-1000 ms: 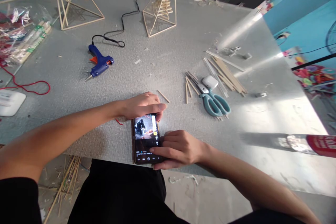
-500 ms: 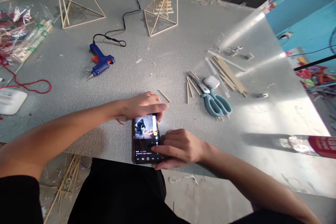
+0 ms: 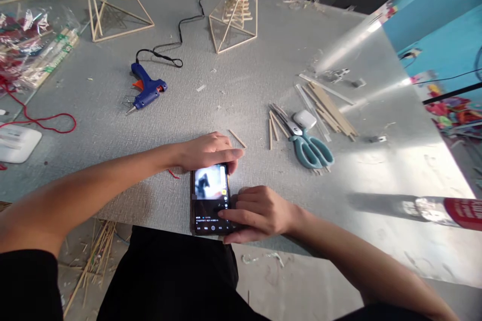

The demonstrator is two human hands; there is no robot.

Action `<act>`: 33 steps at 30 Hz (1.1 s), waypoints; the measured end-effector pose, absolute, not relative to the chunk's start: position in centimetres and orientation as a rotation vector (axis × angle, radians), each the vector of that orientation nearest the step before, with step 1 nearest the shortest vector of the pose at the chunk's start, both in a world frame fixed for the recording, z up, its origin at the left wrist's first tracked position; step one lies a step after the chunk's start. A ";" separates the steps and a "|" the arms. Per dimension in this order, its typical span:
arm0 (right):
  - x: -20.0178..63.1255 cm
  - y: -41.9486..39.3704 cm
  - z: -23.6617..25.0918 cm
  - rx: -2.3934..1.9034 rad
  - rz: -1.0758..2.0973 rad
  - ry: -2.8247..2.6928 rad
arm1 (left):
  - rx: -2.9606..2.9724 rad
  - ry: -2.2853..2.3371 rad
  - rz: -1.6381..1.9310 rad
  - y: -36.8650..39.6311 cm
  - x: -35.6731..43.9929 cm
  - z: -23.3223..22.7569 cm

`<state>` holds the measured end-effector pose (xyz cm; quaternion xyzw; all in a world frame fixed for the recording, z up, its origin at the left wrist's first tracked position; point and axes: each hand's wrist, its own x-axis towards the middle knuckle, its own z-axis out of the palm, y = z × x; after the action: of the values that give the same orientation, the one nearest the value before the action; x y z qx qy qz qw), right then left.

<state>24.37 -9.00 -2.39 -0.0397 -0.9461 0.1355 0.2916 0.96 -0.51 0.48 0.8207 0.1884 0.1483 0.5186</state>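
A black phone lies flat at the near edge of the grey table, its screen lit with a picture. My left hand rests curled over the phone's far end, fingertips at its top right corner. My right hand lies along the phone's right side, with one finger touching the lower part of the screen. A short wooden stick lies just beyond my left hand.
A blue glue gun with a black cord lies at the middle left. Teal scissors, a small white case and loose wooden sticks lie to the right. Two stick pyramids stand at the back. Red string and packets are at the left.
The picture on the phone screen has changed and looks blurred. Both hands stay on the phone; the view has shifted slightly.
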 end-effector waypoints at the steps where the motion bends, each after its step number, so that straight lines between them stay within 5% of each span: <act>1: 24.4 -9.0 -2.4 -0.105 0.363 -2.520 | 1.974 0.447 0.358 -0.5 1.0 0.4; 33: 24.4 -9.1 -2.4 -0.116 0.376 -2.538 | 1.997 0.418 0.386 -0.5 0.9 0.7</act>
<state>24.44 -9.07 -2.43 -0.0432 -0.9479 0.1404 0.2828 0.87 -0.54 0.74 0.8286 0.1736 0.1602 0.5076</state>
